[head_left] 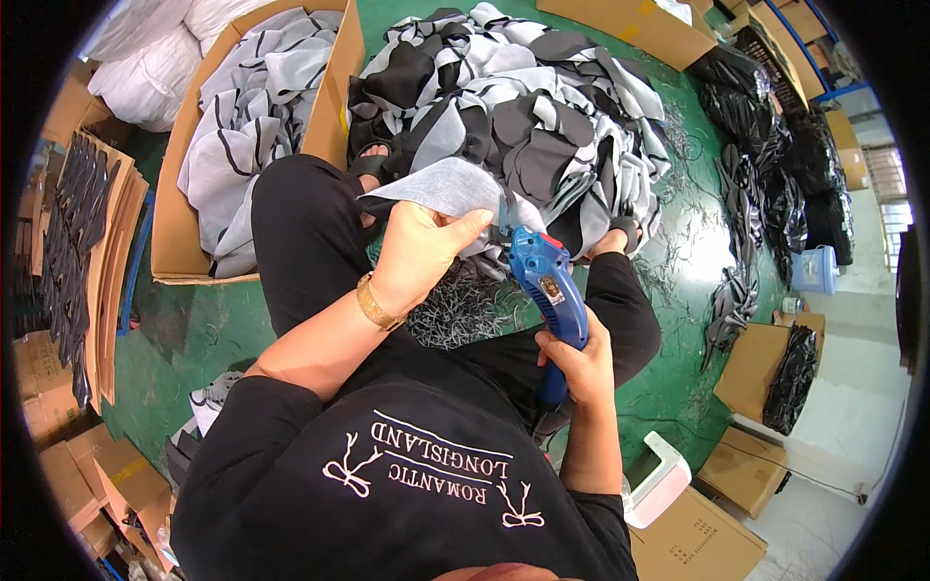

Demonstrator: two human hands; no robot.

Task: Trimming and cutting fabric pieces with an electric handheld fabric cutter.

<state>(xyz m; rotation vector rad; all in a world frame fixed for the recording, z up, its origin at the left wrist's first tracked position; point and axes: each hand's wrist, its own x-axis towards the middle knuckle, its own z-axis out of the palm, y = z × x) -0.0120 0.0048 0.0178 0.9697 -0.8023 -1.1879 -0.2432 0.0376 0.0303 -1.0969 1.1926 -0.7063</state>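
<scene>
My left hand (418, 250) pinches the edge of a light grey fabric piece (438, 184) between thumb and fingers, a gold-coloured band round its wrist. My right hand (583, 366) is wrapped round the handle of a blue electric fabric cutter (550, 281) with a red part near its head. The cutter's head meets the fabric just right of my left thumb; the exact cutting point is too small to make out. Beyond my hands spreads a large heap of grey and black fabric pieces (542, 136). Thin dark trimmings (455, 308) lie on the floor between my legs.
An open cardboard box (218, 279) full of grey fabric stands to the left of my knee. White sacks (145, 77) lie behind it. Black plastic bags (812, 184) line the right side. Loose trimmings litter the green floor (693, 242). A white plastic object (661, 481) is near my right elbow.
</scene>
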